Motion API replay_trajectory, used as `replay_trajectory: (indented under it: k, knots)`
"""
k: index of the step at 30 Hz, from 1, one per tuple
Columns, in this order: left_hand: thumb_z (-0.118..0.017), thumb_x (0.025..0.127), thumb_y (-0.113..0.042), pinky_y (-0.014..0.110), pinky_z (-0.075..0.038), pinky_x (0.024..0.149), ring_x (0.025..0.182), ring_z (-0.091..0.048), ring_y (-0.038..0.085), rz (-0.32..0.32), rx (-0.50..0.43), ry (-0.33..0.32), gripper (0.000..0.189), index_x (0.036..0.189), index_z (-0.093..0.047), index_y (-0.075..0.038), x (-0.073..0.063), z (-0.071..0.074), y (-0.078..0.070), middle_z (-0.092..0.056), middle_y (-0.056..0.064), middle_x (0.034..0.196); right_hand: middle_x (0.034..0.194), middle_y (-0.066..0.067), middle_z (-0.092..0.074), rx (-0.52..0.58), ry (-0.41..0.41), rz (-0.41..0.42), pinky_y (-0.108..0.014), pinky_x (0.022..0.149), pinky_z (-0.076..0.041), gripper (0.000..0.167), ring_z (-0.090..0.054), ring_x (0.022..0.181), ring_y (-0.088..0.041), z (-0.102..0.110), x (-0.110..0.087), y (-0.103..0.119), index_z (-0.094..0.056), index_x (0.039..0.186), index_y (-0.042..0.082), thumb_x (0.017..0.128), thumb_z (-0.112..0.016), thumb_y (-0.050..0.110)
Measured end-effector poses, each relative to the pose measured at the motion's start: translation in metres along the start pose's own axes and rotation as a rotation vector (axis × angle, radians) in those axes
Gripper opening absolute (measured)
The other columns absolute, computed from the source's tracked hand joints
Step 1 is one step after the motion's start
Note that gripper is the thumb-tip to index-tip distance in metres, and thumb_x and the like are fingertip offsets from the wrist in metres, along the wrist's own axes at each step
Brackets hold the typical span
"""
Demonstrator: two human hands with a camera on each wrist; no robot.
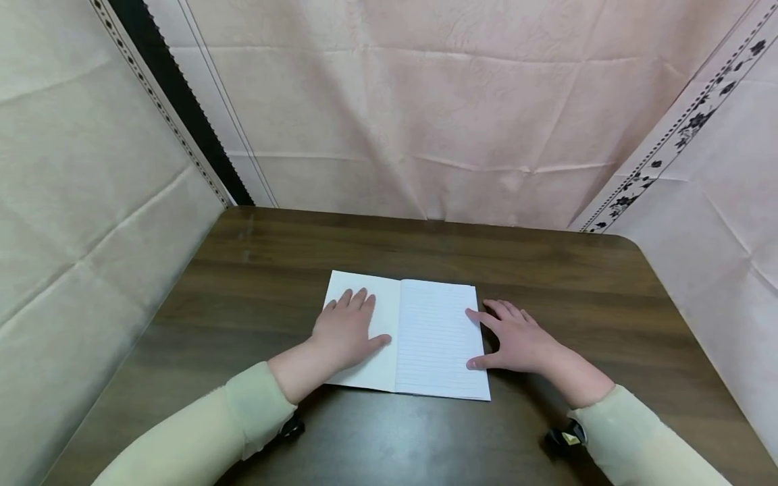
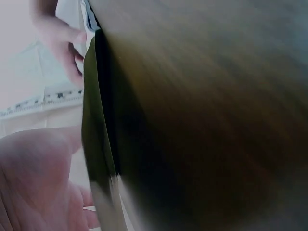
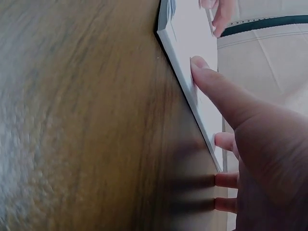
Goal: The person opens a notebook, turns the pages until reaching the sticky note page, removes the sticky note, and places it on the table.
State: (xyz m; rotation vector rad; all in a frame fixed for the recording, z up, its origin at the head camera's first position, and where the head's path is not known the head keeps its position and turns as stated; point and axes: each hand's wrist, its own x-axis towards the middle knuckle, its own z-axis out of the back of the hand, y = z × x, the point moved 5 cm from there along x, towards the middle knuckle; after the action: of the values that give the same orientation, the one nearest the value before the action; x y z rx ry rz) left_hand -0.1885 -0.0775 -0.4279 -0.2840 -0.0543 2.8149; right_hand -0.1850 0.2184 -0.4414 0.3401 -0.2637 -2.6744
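An open notebook (image 1: pixel 439 341) lies on the table, its left side blank white and its right page ruled with lines. My left hand (image 1: pixel 345 332) rests on the blank side with fingers spread and thumb toward the fold. At the notebook's right edge, my right hand (image 1: pixel 516 339) has its thumb and index fingertip on the lined page. In the right wrist view, the right thumb (image 3: pixel 221 91) lies over the notebook (image 3: pixel 209 110), while other fingertips reach the table beside it. The left wrist view catches the left palm (image 2: pixel 36 173) beside the notebook's dark cover edge (image 2: pixel 94 110).
The brown wooden table (image 1: pixel 273 290) has rounded far corners. Pale cloth hangs (image 1: pixel 425 115) behind it and on both sides, with a dark floral border strip (image 1: pixel 681 138) at the right. A black gap (image 1: pixel 182 88) shows at the back left.
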Motion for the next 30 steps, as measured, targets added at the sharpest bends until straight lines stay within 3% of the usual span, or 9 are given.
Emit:
replay_trajectory:
  k: [8, 18, 30]
  knots:
    - [-0.046, 0.087, -0.077, 0.070, -0.019, 0.109, 0.148, -0.017, 0.039, -0.013, -0.033, 0.021, 0.092, 0.158, -0.029, -0.021, 0.010, 0.002, -0.022, -0.023, 0.008, 0.163, 0.158, -0.019, -0.027, -0.003, 0.026, -0.025, -0.071, 0.108, -0.020, 0.107, -0.023, 0.143, -0.045, -0.002, 0.002, -0.001, -0.034, 0.156, 0.025, 0.071, -0.062, 0.083]
    - [-0.050, 0.086, -0.077, 0.075, -0.023, 0.103, 0.149, -0.015, 0.040, 0.022, -0.067, 0.138, 0.094, 0.158, -0.026, -0.023, 0.015, -0.002, -0.025, -0.018, 0.007, 0.165, 0.158, -0.019, -0.027, -0.001, 0.027, -0.023, -0.071, 0.108, -0.020, 0.104, -0.023, 0.144, -0.045, 0.000, 0.002, 0.001, -0.034, 0.156, 0.025, 0.072, -0.065, 0.080]
    - [-0.049, 0.086, -0.076, 0.075, -0.024, 0.102, 0.149, -0.014, 0.039, 0.030, -0.060, 0.156, 0.093, 0.159, -0.025, -0.023, 0.015, -0.005, -0.025, -0.017, 0.006, 0.165, 0.160, -0.020, -0.023, 0.028, 0.025, 0.030, -0.073, 0.108, -0.015, 0.108, -0.018, 0.145, -0.046, 0.000, -0.004, 0.000, -0.030, 0.157, 0.025, 0.071, -0.065, 0.080]
